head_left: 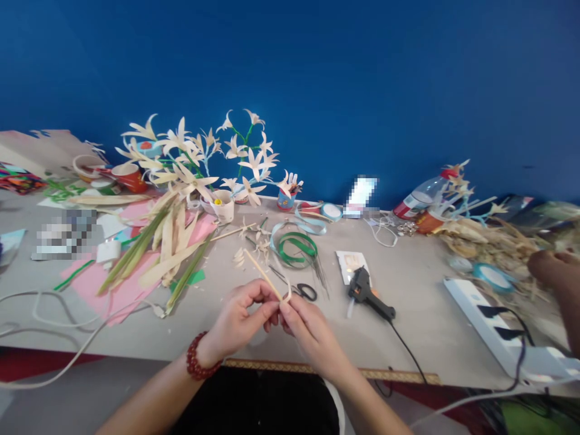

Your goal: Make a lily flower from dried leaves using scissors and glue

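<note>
My left hand [244, 317], with a red bead bracelet at the wrist, pinches the lower end of a thin pale stick [263, 273] that slants up and left. Fingertip to fingertip with it, my right hand [312, 332] is closed at the same end. A curled pale strip [289, 290] rises at that spot between both hands. Which fingers hold the strip is hard to make out. Just beyond lie black-handled scissors [307, 292], partly hidden by my right hand, and a coil of green ribbon [294, 249]. Small pale petal pieces [240, 258] are scattered farther left.
A black glue gun [369, 293] rests on the right, its cord running off the table's front edge. Beyond it lies a power strip [484, 329]. Another person's hand [550, 269] reaches over dried husks [484, 244]. Husk flowers [181, 142] stand at back left, behind long husk leaves [174, 235].
</note>
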The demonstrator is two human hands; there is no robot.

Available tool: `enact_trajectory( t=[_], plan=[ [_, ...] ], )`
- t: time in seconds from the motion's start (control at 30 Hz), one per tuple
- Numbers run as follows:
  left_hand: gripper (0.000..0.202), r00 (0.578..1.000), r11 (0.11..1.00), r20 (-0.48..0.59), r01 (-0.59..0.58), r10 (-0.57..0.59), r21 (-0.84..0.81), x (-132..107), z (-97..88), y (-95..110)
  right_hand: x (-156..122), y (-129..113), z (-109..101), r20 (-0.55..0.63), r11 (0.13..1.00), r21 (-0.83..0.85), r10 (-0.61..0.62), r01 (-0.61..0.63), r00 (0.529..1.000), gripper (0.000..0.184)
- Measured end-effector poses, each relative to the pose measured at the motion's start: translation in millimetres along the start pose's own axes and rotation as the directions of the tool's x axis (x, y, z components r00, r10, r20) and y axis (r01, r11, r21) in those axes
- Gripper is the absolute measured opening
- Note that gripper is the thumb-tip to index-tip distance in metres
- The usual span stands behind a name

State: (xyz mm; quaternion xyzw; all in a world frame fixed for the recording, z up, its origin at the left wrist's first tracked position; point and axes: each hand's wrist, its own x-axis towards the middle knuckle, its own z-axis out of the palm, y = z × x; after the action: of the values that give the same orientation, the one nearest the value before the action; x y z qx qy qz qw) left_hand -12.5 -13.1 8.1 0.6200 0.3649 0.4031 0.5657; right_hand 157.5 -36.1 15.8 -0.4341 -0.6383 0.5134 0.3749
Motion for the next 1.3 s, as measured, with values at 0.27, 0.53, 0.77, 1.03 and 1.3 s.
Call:
enact_trajectory(
  t=[0.27,0.53,0.77,1.03,1.3],
  plan=[
    [0.017,0.998,0.992,0.047,-0.048,0.043,0.115,-2,-7.3,4,0,4,-5,0.204,0.877,0.414,0.172,-0.244,0.964,0.037],
    [0.016,0.996,0.976,0.046,-0.082,0.074,0.203,-1,-10.3,8,1,-2,-7,0.108,0.962,0.227,0.126,-0.148,0.986,0.044],
    [0.017,0.996,0.991,0.086,-0.043,0.032,0.129,-2,-15.6,4,0,3,-8,0.285,0.776,0.529,0.217,-0.342,0.934,0.041],
    [0.017,0.996,0.999,0.094,-0.013,0.010,0.036,-4,-24.5,-7,-1,-2,-22,0.462,0.540,0.682,0.206,-0.494,0.863,0.040],
    [0.020,0.994,0.976,0.080,0.090,-0.075,-0.201,-2,-18.4,-15,5,4,-29,0.421,0.570,0.687,0.195,-0.452,0.886,0.046]
  ],
)
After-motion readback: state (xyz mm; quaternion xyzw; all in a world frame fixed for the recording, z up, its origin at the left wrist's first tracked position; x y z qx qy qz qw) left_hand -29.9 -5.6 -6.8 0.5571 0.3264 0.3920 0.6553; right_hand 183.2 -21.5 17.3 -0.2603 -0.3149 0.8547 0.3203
